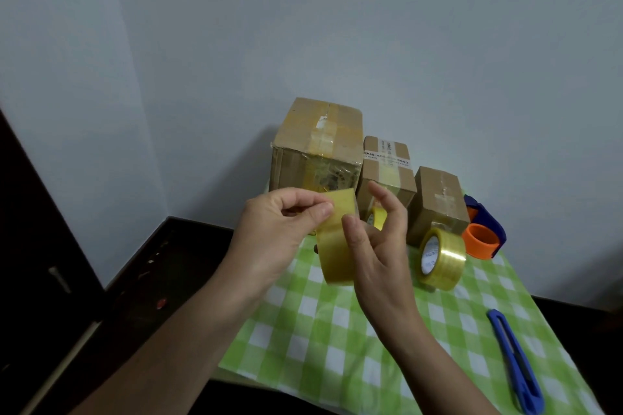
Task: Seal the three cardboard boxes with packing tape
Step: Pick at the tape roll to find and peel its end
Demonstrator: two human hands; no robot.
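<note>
Your left hand (pixel 283 215) pinches the free end (pixel 341 202) of the held tape roll (pixel 337 257), which your right hand (pixel 379 246) grips above the checked cloth (pixel 323 330). Behind stand the large box (pixel 317 144), middle box (pixel 387 166) and small box (pixel 438 202); further right lie a spare roll (pixel 442 258), dispenser (pixel 482 233) and knife (pixel 515 362).

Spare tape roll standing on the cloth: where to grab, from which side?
Probably from above: the spare tape roll stands on edge on the checked cloth, its top free. Put the grip across its two flat faces; the small box and tape dispenser crowd it behind.
</note>
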